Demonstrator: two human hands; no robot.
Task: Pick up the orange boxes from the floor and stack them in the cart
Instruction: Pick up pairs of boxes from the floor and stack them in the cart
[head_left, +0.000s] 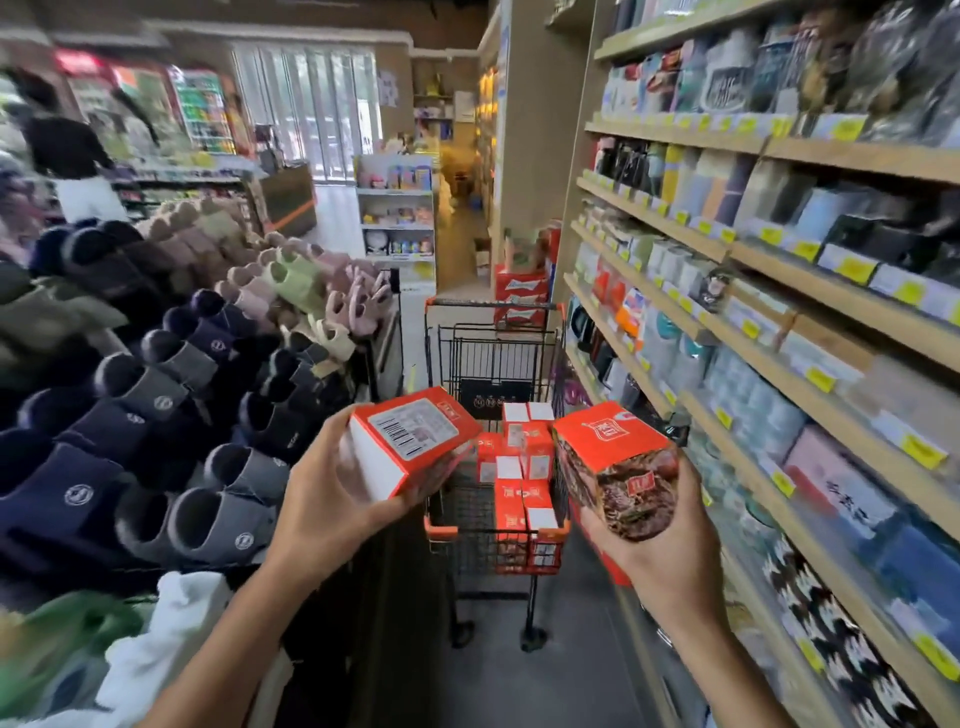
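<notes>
While the black wire cart stands in the aisle ahead, each hand holds one orange box above its near end; the left hand is wrapped around a box showing its barcode; the right hand clasps another box; more orange boxes sit stacked inside the basket.

My left hand is holding an orange box showing a white side and a barcode label. My right hand is gripping an orange box printed with a dark brown picture. The cart is showing black wire with orange corners.
</notes>
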